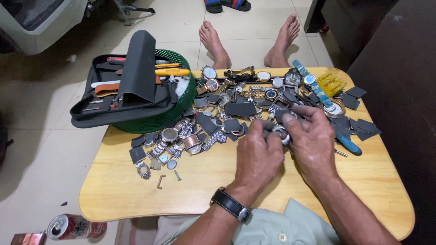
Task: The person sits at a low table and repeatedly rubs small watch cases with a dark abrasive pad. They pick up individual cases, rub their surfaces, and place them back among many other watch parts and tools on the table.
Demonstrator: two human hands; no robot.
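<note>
I am watching a small silvery watch case [280,132], round and metallic, sitting pinched between the fingertips of both hands [286,145] and mostly hiding behind them. It is hovering just above the wooden surface [218,181], right at the near edge of the heap of watch parts.

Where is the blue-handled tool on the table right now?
In the head view, the blue-handled tool lies on the wooden table just right of the right hand, among dark square pads near the right edge.
</note>
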